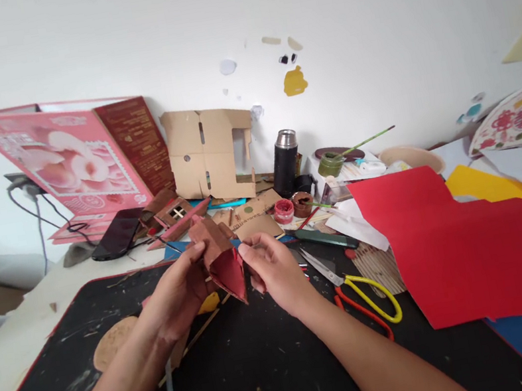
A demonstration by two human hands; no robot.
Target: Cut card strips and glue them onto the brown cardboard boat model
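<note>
Over the black mat, a small brown cardboard model (pixel 215 244) with a red inner face is held up between both hands. My left hand (pixel 181 287) grips its left side, thumb on the front. On the other side, my right hand (pixel 277 270) pinches the edge by the red face with thumb and fingers; the exact fingertip contact is partly hidden. Just behind lies another brown cardboard piece with a cross-barred window (pixel 178 213). To the right of my right hand are scissors (pixel 342 283) with yellow and red handles.
Red paper (pixel 462 247) covers much of the right side. Paint jars (pixel 284 210), a green-handled cutter (pixel 326 238) and a black thermos (pixel 284 164) stand or lie behind. A pink box (pixel 78 160) and cut cardboard (pixel 188 154) lean by the wall.
</note>
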